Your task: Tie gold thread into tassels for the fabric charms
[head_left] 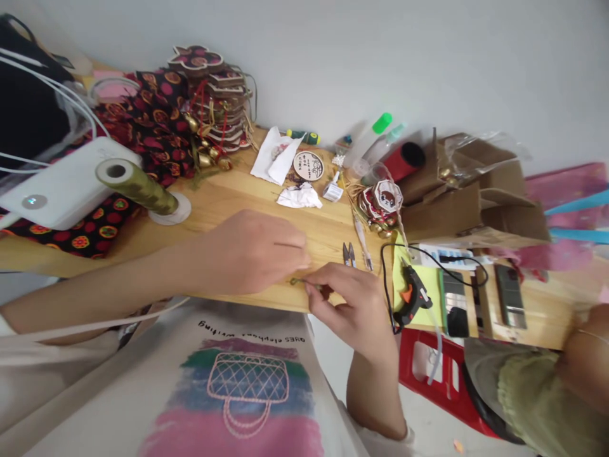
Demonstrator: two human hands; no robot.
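My right hand (349,301) is at the table's front edge, thumb and index finger pinched on a short olive cord (295,280). The cord's small looped end sticks out to the left of the fingertips. Just left of it, my left hand (257,251) is closed, back of the hand up, fingertips near the cord; whatever it may hold is hidden. Dark-bladed snips (349,254) lie beyond my right hand, their handles hidden behind it. An olive thread spool (143,187) stands tilted beyond my left forearm.
A black glue gun (413,297) with its cable lies at right, near cardboard boxes (442,209). Stacked patterned ornaments (223,114) with bells stand at the back left, near a white device (71,184). White paper scraps (299,195) lie mid-table. Another person's arm (587,355) is at far right.
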